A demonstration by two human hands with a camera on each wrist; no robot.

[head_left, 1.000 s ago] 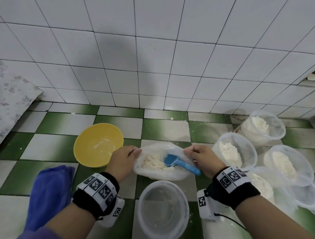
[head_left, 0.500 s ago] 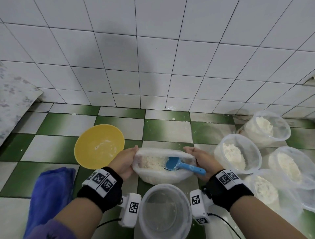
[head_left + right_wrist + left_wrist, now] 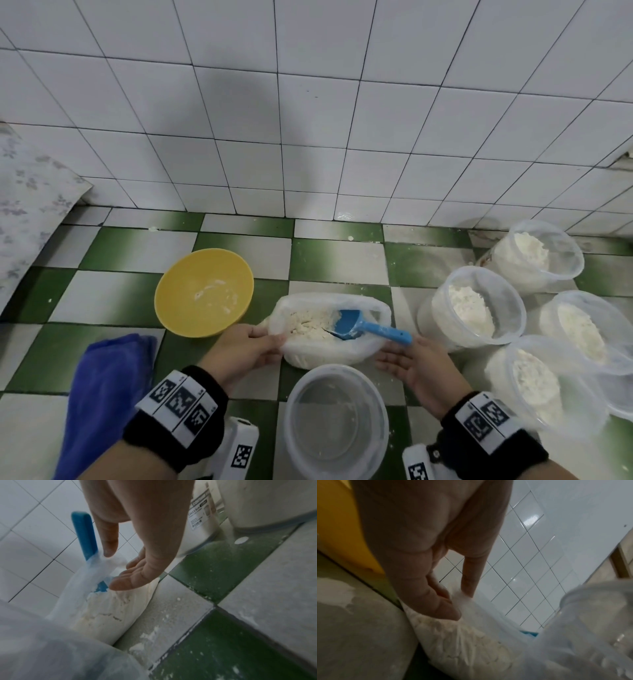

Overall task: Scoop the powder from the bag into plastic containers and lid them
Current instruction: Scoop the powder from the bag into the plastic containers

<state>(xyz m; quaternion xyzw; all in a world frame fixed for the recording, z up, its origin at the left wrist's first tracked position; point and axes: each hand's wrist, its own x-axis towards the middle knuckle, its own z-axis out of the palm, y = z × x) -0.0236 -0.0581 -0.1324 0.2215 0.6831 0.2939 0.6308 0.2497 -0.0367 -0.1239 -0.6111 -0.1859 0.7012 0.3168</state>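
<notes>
A clear plastic bag [image 3: 322, 353] of white powder [image 3: 308, 323] lies open on the green-and-white tiled counter. A blue scoop [image 3: 363, 327] rests inside it, its handle sticking out to the right. My left hand [image 3: 274, 339] pinches the bag's left rim; the left wrist view shows thumb and fingers [image 3: 445, 608] closing on the plastic [image 3: 467, 649]. My right hand [image 3: 383, 356] lies with straight fingers beside the bag's right side, under the scoop handle [image 3: 84, 534], holding nothing. An empty clear container [image 3: 335, 425] stands just in front of the bag.
Several lidless containers with powder [image 3: 476, 308] crowd the right side. A yellow bowl [image 3: 203, 291] sits left of the bag and a blue cloth [image 3: 106, 387] lies at the near left. The white tiled wall [image 3: 308, 137] closes the back. Powder is spilled on the counter [image 3: 154, 632].
My right hand has let go of the bag's right rim and dropped lower beside it, fingers straightened. Both hands have drawn back toward me. The bag's mouth stands spread wider.
</notes>
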